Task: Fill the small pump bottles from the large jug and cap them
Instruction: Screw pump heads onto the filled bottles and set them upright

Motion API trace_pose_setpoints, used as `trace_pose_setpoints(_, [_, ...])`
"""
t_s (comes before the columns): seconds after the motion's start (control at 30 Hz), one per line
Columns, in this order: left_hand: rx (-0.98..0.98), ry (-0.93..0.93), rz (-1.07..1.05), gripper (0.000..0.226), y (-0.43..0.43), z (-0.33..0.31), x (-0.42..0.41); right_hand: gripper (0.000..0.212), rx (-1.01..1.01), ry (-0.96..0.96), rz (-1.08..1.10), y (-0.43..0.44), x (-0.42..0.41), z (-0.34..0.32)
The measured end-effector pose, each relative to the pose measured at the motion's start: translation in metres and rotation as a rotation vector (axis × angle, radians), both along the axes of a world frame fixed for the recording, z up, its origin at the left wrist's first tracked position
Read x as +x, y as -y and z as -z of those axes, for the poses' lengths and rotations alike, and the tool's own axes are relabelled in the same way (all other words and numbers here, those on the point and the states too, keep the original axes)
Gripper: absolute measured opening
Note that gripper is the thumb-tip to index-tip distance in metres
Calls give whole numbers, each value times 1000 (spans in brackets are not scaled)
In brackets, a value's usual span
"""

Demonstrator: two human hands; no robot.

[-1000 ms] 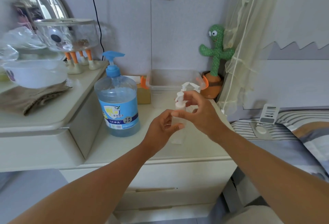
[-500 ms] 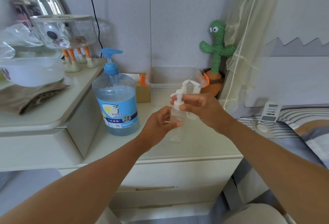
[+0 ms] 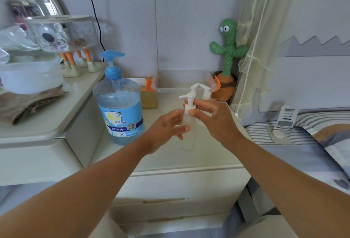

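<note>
A small clear pump bottle stands on the white nightstand. My left hand grips its body from the left. My right hand pinches its white pump cap at the collar. Behind them stand two more small pump bottles; their white heads show above my right hand. The large jug of blue liquid, with a blue pump top, stands to the left on the same surface.
A clear plastic box with orange clips sits at the back, beside a small cardboard box. A cactus toy stands at the back right. A raised dresser top on the left holds a bowl and cloth. A bed lies right.
My right hand has turned on the pump cap, and the pump spout now points left. My left hand has stayed on the bottle body.
</note>
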State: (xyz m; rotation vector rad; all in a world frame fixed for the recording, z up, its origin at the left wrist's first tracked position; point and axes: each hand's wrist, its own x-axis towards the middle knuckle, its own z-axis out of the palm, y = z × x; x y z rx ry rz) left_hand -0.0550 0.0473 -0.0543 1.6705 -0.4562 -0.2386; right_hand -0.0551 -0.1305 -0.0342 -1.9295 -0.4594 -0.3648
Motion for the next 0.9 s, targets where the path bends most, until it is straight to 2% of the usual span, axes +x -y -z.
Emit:
trace_pose_setpoints(0.2, [179,161,-163,45,10,1,10,24,61,-17,-42,2,-4,-5])
trace_pose_setpoints(0.33, [80,67,-59,42,7,-3,9,25,71,-43,-76,4,-5,-9])
trace_pose_setpoints(0.43, [145,147,-210,38,14,-4,6,26,83,-56,-63,1,-5,-7])
trace_pose_setpoints(0.53, [291,229,-358,45,22,0,6,25,44,-41,-28,0,-3,-3])
trace_pose_setpoints(0.63, [271,212,-355,46,26,3,5,26,32,-42,-16,-1,-2,-2])
trace_pose_setpoints(0.77, [295,319,-287,44,26,3,7,26,45,-32,-31,-2,-5,-5])
trace_pose_setpoints(0.9, [276,215,-385,32,35,5,8,28,152,-76,-89,-3,-8,-8])
